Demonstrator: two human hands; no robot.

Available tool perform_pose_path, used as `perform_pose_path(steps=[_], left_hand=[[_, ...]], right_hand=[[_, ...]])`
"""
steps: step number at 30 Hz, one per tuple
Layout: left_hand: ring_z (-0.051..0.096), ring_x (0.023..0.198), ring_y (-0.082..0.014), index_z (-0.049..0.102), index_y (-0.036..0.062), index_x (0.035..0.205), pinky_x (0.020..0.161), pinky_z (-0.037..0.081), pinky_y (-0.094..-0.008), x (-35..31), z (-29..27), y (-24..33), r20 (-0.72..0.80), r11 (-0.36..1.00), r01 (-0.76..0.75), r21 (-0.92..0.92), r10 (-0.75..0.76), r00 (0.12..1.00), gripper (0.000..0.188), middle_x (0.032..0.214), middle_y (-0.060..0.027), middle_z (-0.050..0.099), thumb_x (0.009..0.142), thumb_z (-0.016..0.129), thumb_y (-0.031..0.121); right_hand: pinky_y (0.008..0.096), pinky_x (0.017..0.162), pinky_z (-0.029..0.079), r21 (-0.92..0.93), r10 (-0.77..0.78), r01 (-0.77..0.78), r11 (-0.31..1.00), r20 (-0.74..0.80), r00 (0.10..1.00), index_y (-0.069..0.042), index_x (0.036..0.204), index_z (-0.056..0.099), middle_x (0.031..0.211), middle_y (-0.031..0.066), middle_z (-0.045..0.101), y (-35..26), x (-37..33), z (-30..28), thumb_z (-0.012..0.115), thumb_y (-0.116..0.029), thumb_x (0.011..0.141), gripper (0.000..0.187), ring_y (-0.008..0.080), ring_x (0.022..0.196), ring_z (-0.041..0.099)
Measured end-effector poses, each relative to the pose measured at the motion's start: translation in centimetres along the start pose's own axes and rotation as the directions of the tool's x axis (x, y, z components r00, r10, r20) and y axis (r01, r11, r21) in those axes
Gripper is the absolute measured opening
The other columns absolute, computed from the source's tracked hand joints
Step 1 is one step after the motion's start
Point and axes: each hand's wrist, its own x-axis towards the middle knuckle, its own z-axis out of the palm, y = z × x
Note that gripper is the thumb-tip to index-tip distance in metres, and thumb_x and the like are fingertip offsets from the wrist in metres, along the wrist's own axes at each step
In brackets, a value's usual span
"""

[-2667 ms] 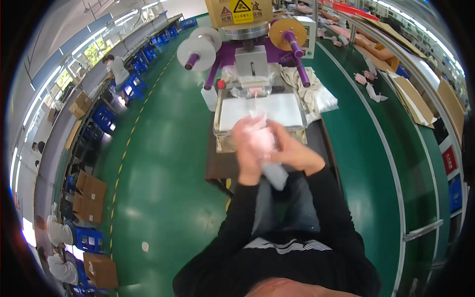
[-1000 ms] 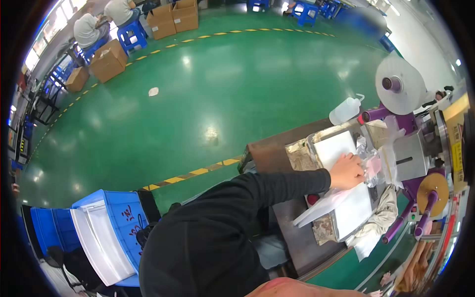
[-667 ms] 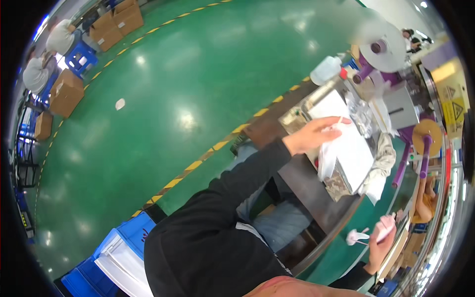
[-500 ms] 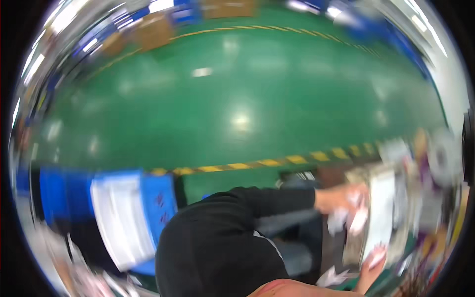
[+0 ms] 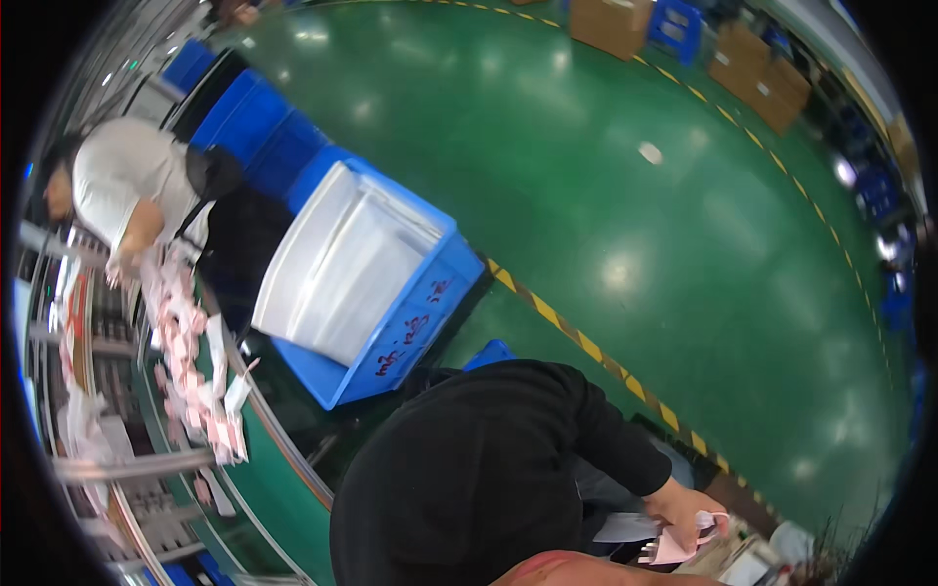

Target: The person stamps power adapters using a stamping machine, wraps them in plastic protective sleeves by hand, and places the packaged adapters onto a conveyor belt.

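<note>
My left hand, at the end of a black sleeve, is at the lower right with its fingers closed around a small pale pink folded piece. The exact kind of this piece does not show. Beside the hand, a flat white strip sticks out to the left; whether the hand grips it too, I cannot tell. Below lies the edge of a cluttered work surface. My right hand is out of sight.
A blue crate holds stacked white sheets. At the left, a co-worker in a white shirt bends over a green conveyor carrying many pink and white pieces. Yellow-black tape crosses the green floor; cardboard boxes stand far off.
My view has swung left, bringing the conveyor and co-worker into sight. My left hand appears lower, still with a pink piece. My right hand, earlier over the work surface, has left the view.
</note>
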Motion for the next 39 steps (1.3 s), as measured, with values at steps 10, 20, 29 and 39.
perform_pose_path(steps=[10,20,29,39], left_hand=[[0.068,0.101,-0.0207,0.045,0.0041,0.146,0.084,0.060,-0.0360,13.3,2.1,1.8,-0.038,0.933,-0.112,0.342,0.133,0.990,0.068,0.125,-0.0123,0.062,0.084,0.073,-0.002],[0.051,0.132,-0.0217,0.052,-0.0011,0.143,0.109,0.043,-0.0373,13.8,-0.1,0.7,-0.068,0.839,-0.208,0.502,0.279,0.958,0.074,0.147,-0.0136,0.054,0.076,0.082,0.003],[0.052,0.131,-0.0228,0.044,0.0005,0.150,0.102,0.050,-0.0346,13.6,-3.3,3.4,-0.201,0.898,-0.011,0.440,0.111,0.973,0.083,0.148,-0.0174,0.049,0.075,0.080,-0.003],[0.050,0.134,-0.0235,0.049,-0.0024,0.144,0.104,0.049,-0.0373,14.0,-4.3,2.9,-0.173,0.913,0.005,0.409,0.072,0.982,0.076,0.154,-0.0179,0.042,0.074,0.079,-0.005]], right_hand=[[0.0215,0.048,0.045,0.922,0.676,-0.147,0.359,-0.148,0.722,-0.006,0.138,0.056,0.101,0.0050,0.071,6.7,-14.5,-8.8,0.056,-0.045,0.102,0.053,0.0094,0.064,0.062],[0.0353,0.088,0.052,-0.199,0.258,-0.485,0.852,-0.647,0.718,0.004,0.131,0.055,0.109,0.0153,0.069,13.8,-8.0,-14.1,0.063,-0.034,0.098,0.051,0.0245,0.099,0.068],[0.0395,0.092,0.050,-0.289,0.278,-0.510,0.810,-0.577,0.768,0.003,0.128,0.061,0.114,0.0233,0.069,10.9,4.4,-14.4,0.063,-0.046,0.095,0.059,0.0363,0.106,0.067],[0.0413,0.108,0.041,-0.514,0.401,-0.669,0.538,-0.542,0.739,-0.001,0.142,0.051,0.137,0.0275,0.059,13.1,7.1,-16.1,0.056,-0.061,0.094,0.076,0.0423,0.132,0.054]])
